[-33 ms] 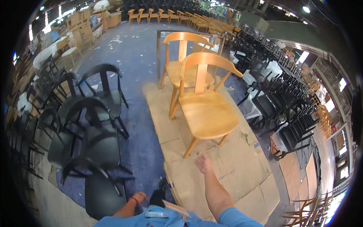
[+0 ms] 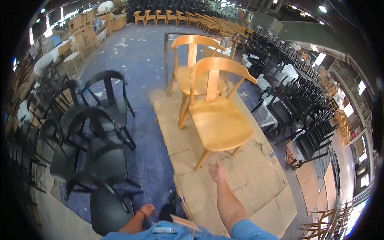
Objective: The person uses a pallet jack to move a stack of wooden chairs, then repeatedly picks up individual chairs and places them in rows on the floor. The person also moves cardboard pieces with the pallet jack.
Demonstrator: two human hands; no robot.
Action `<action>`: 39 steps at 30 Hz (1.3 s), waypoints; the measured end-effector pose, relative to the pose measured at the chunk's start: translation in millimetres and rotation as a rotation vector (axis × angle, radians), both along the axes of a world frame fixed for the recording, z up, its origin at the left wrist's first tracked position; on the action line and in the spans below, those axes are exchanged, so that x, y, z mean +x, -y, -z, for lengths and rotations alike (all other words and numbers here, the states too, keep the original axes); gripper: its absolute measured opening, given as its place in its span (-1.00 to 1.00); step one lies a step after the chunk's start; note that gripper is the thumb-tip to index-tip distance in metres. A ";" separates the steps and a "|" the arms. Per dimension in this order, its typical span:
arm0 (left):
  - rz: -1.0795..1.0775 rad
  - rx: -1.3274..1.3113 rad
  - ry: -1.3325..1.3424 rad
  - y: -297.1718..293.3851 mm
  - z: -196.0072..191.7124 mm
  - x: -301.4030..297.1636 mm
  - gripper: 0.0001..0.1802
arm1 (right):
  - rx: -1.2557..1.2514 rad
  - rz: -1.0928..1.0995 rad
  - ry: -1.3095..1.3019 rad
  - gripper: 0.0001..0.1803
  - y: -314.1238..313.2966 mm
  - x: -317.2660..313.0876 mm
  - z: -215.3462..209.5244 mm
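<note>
A light wooden armchair (image 2: 222,124) with a curved backrest stands on flattened cardboard (image 2: 236,188), angled before me. Close behind it is a second matching wooden chair (image 2: 184,74). My right hand (image 2: 217,173) reaches forward, just short of the front chair's seat and legs, with fingers loosely apart and nothing seen in them. My left hand (image 2: 147,210), with a red bead bracelet on the wrist, hangs low near a black chair (image 2: 110,208). Its fingers look curled, but they are too small and blurred to tell what, if anything, they hold.
Several black chairs (image 2: 106,152) stand close together on the blue floor (image 2: 144,120) at my left. A dark rectangular frame (image 2: 167,60) rises behind the wooden chairs. Stacked black chairs (image 2: 310,144) line the right side. Rows of wooden chairs (image 2: 172,18) stand far back.
The view has shifted very slightly, so the chairs sit a little lower in the picture. Both hands keep nearly the same positions.
</note>
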State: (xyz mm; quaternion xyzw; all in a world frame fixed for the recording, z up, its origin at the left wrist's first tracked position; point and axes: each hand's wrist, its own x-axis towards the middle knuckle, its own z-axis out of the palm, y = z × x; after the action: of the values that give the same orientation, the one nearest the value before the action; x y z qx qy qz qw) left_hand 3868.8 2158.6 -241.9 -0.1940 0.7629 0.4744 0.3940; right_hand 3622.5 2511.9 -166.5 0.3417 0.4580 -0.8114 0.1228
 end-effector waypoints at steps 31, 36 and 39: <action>-0.119 0.744 -0.402 -140.7 -286.1 -374.1 -0.38 | 0.261 0.501 -0.029 -0.56 -162.2 211.0 -30.0; 0.198 0.794 -0.404 -254.1 -287.2 -294.5 -0.42 | 0.270 0.772 0.010 -0.54 -246.9 355.6 -30.7; 0.504 0.742 -0.522 -316.8 -276.2 -262.3 -0.45 | 0.375 0.881 0.099 -0.53 -296.5 429.1 -21.2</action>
State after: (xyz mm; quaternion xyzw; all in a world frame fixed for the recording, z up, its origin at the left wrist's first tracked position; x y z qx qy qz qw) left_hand 3606.5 2475.4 34.3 0.2733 0.6392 0.6360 0.3351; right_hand 4051.7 2808.4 -145.3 0.5575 0.4016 -0.6726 -0.2748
